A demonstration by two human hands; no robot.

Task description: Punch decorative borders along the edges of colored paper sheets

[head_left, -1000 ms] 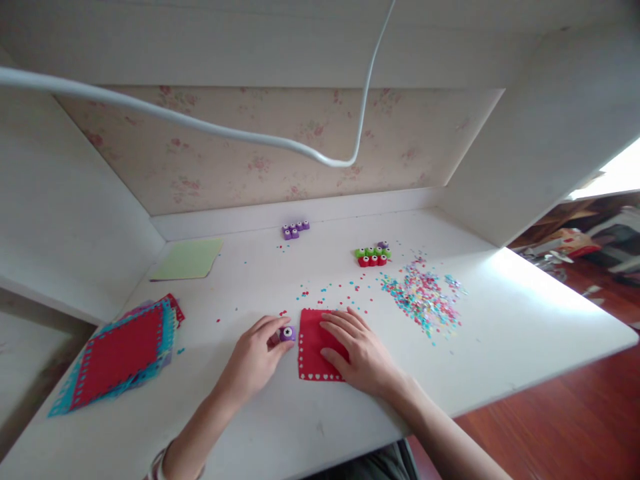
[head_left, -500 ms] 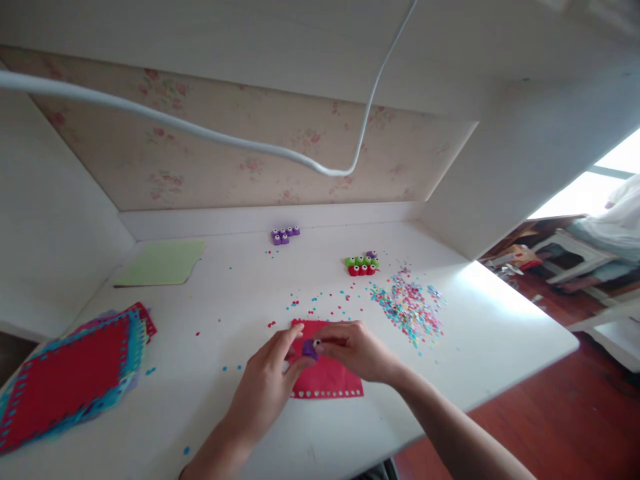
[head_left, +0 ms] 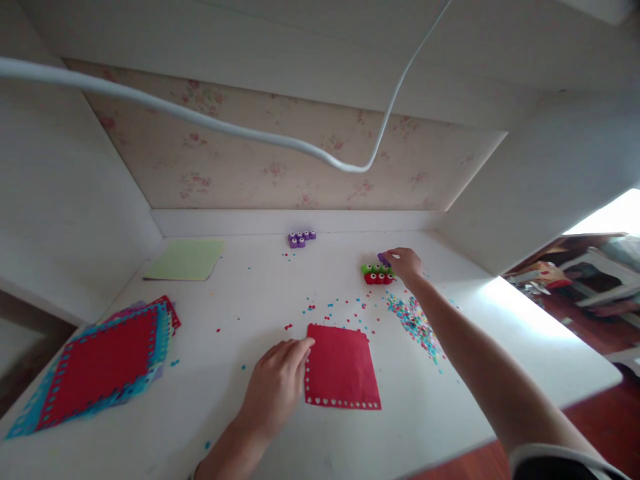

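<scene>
- The left hand point(head_left: 280, 377) is nearest, its thumb and forefinger at the left edge of the red sheet point(head_left: 343, 367); I cannot tell whether they pinch it or only press on it.
- That sheet lies flat on the table point(head_left: 280, 447), near the middle, small holes punched along its near and left edges.
- On the left is a stack of sheets point(head_left: 107, 360), red on top, blue edges showing.
- On the right, confetti point(head_left: 413, 320) lies heaped, partly hidden by the right forearm.
- Beyond, red punches point(head_left: 379, 279) stand before green punches point(head_left: 377, 268).
- Just behind these, the right hand point(head_left: 405, 261) has thumb and forefinger drawn together at a purple punch point(head_left: 384, 259); whether they grip it, I cannot tell.
- Far left: pale green paper point(head_left: 185, 260).
- Far middle: purple punches point(head_left: 301, 240).
</scene>
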